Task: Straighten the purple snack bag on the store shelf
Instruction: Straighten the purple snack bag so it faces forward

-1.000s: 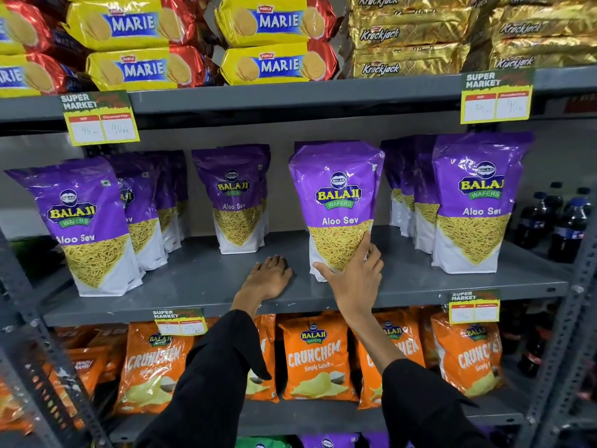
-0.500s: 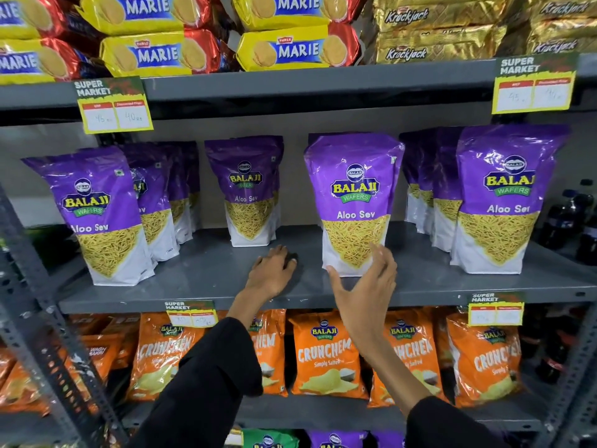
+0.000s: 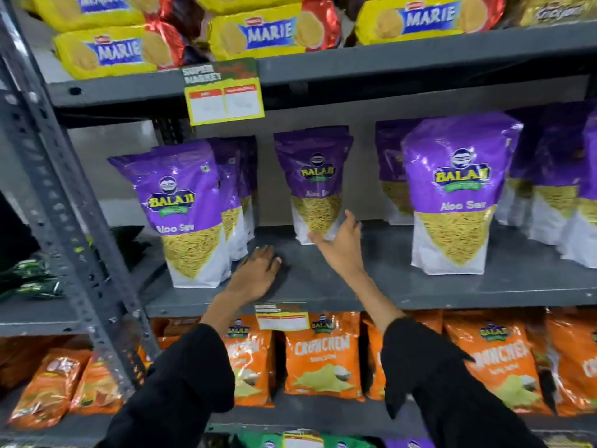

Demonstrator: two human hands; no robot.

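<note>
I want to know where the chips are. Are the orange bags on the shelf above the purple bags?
No, the orange bags sit on the shelf below the purple bags; the yellow Marie packs are above.

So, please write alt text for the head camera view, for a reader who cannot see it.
A person's right hand reaches, fingers spread, to the base of an upright purple Aloo Sev snack bag on a grey metal store shelf, while the left hand rests flat on it. More purple bags stand on both sides.
</note>
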